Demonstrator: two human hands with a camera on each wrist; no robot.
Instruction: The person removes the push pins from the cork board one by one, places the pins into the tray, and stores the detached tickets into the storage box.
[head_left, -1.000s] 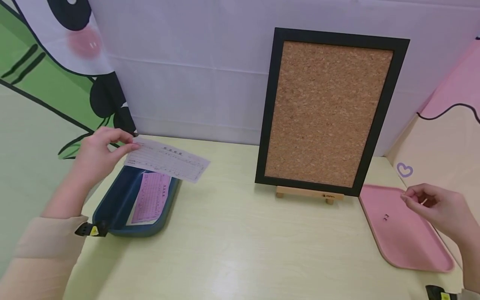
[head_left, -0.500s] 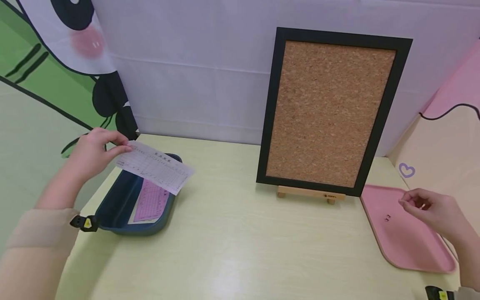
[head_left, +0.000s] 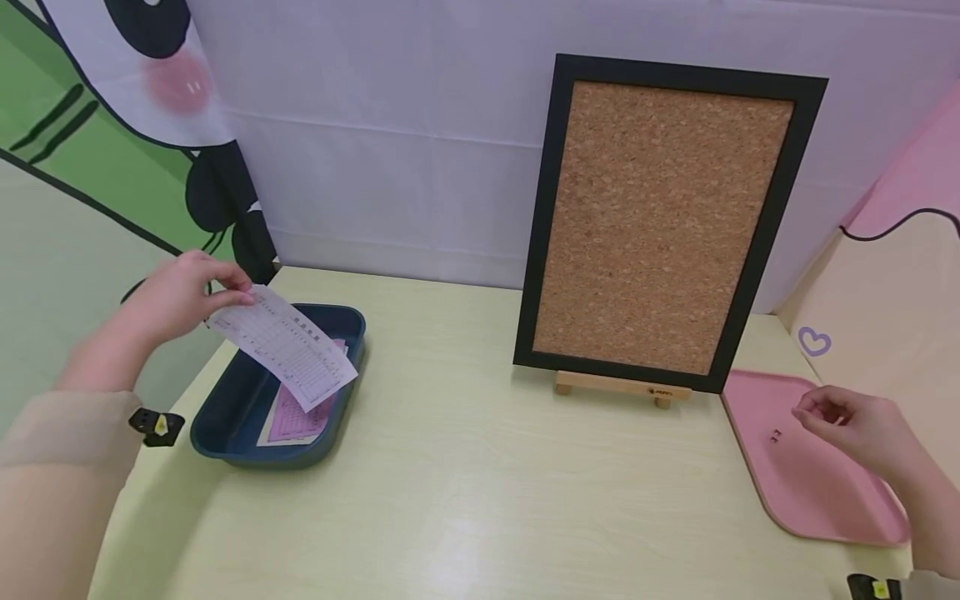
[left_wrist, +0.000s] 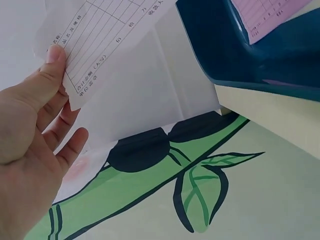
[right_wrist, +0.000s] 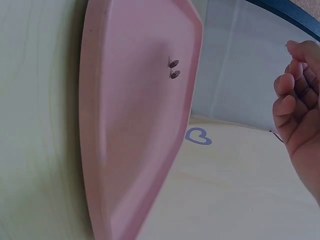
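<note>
My left hand pinches a white printed receipt by one corner between thumb and fingers. The slip slants down over the blue bin, overlapping its contents. Inside lies a pink receipt on a paler sheet. At the right, my right hand hovers over the pink tray, thumb and forefinger pinched and the other fingers curled. A tiny pointed bit shows at those fingertips in the right wrist view; I cannot tell what it is. Two small thumbtacks lie in the tray.
A black-framed corkboard stands on a small wooden easel at the back of the pale table. Behind rises a light cloth backdrop with cartoon prints. The bin sits near the table's left edge, the tray near its right.
My left hand has drawn back left with the white receipt, which has swung to hang more steeply over the bin. My right hand has shifted slightly left and down.
</note>
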